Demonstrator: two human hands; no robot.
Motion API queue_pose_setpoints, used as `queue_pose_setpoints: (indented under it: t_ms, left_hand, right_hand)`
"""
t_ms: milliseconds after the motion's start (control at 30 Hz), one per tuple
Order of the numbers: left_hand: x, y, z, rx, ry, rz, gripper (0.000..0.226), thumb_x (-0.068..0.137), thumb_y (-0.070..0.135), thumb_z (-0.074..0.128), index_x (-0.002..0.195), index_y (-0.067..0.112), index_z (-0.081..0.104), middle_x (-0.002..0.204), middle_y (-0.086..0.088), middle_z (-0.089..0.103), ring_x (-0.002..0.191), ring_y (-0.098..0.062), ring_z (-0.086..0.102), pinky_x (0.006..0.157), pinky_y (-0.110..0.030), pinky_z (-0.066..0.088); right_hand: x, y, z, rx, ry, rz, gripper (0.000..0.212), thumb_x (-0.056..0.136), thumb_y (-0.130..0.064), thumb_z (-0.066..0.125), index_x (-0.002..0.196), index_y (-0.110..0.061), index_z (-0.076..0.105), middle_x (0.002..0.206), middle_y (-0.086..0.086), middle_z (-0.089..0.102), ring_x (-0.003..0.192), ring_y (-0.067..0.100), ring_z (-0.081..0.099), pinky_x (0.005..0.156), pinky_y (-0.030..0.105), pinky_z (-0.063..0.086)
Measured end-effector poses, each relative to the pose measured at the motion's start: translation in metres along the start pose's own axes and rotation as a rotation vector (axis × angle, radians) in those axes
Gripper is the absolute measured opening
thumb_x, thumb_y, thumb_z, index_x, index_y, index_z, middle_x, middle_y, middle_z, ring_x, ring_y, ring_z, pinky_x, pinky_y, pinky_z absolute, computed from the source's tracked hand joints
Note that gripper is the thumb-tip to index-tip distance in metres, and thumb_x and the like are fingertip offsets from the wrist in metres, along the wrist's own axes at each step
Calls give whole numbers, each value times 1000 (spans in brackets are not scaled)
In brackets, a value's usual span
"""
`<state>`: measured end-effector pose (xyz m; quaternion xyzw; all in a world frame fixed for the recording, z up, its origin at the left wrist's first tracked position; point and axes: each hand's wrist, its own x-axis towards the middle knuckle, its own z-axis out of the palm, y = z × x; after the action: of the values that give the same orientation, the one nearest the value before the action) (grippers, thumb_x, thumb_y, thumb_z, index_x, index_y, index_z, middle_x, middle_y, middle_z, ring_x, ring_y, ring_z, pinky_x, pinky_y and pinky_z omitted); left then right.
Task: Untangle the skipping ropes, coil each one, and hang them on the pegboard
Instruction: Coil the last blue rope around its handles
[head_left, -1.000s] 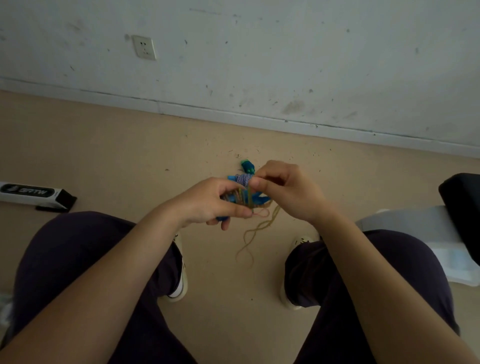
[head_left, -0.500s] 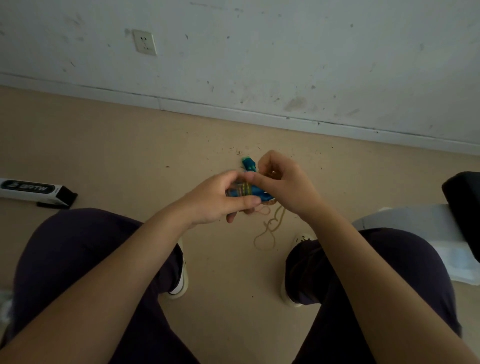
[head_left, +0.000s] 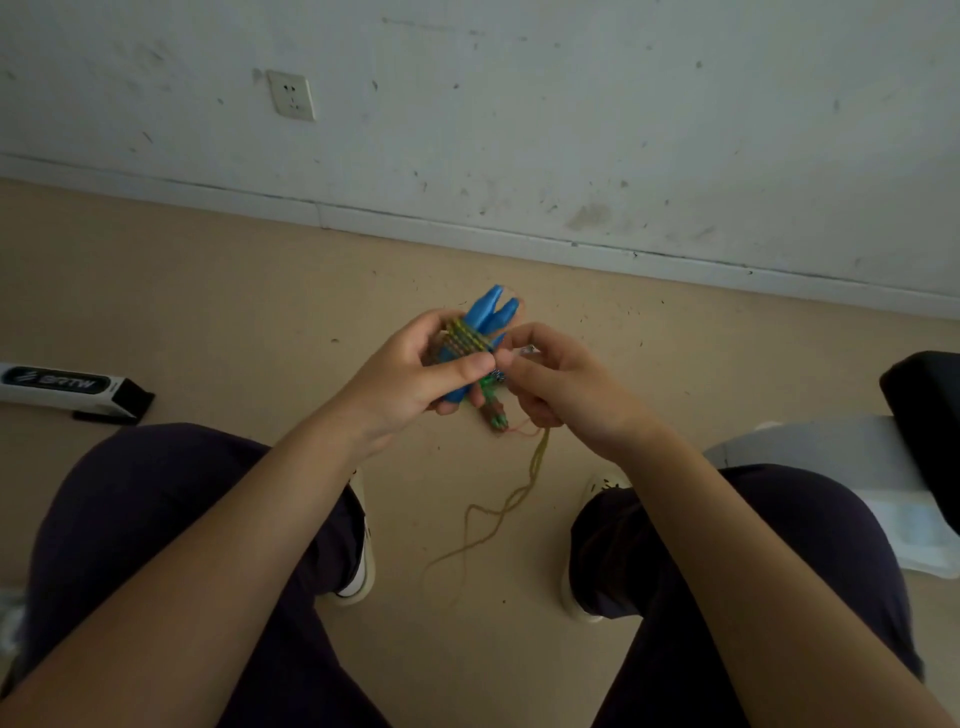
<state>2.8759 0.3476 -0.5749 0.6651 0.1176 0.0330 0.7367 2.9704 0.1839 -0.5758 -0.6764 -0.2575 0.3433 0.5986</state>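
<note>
I sit with both hands over the floor between my knees. My left hand (head_left: 410, 374) grips a bundle of two blue skipping-rope handles (head_left: 491, 312) with yellowish cord wound round them. Their tips point up and away from me. My right hand (head_left: 558, 387) pinches the cord right beside the bundle. A second, green-and-brown handle (head_left: 496, 413) pokes out below the hands. A loose yellow cord (head_left: 498, 512) hangs down from my right hand in loops toward the floor. The pegboard is not in view.
A white and black long box (head_left: 67, 387) lies on the beige floor at left. A black object (head_left: 924, 410) and pale sheet (head_left: 810, 457) lie at right. A white wall with a socket (head_left: 291, 95) stands ahead. My shoes (head_left: 358, 571) flank the hanging cord.
The bundle has turned so the blue handle tips now point up and away. The loose cord hangs longer below my right hand. Both hands stay together at the bundle.
</note>
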Motion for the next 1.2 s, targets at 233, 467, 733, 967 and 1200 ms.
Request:
queue_pose_setpoints:
  t_ms: [233, 467, 733, 967, 1200]
  left_hand:
    - [9, 1, -19, 149, 316, 21, 23, 90, 10, 71, 111, 14, 63, 84, -8, 69, 56, -15, 61, 44, -25, 38]
    - [1, -3, -4, 540, -225, -143, 26, 85, 13, 78, 104, 27, 67, 66, 7, 69, 55, -12, 64, 46, -24, 42]
    - [-3, 4, 2, 413, -369, -162, 17, 86, 28, 75, 92, 41, 65, 72, 16, 63, 64, -2, 55, 56, -22, 40]
    - [-7, 0, 7, 352, -282, -165, 33, 81, 45, 70, 110, 29, 64, 86, 5, 70, 69, -16, 69, 47, -29, 49]
    - [-6, -3, 9, 375, -228, -158, 17, 91, 37, 69, 107, 31, 65, 81, 0, 72, 58, -12, 56, 46, -22, 36]
  right_hand:
    - [-3, -5, -1, -165, 4, -32, 20, 98, -12, 57, 79, -6, 56, 44, -7, 38, 36, 7, 33, 38, 18, 28]
    - [-1, -9, -9, -406, 63, -272, 26, 98, -20, 57, 82, -2, 67, 63, -7, 55, 56, 2, 47, 56, 17, 38]
    - [5, -2, -6, -464, 183, -224, 25, 97, -24, 61, 89, -2, 70, 70, 9, 60, 56, -1, 47, 55, 12, 38]
    - [7, 3, -4, -426, 212, -129, 21, 91, -27, 68, 89, -6, 70, 65, -2, 56, 52, -1, 46, 51, 13, 38]
    - [6, 3, -2, -384, 235, -130, 25, 89, -26, 71, 88, -7, 55, 63, 3, 53, 52, 6, 44, 48, 19, 39]
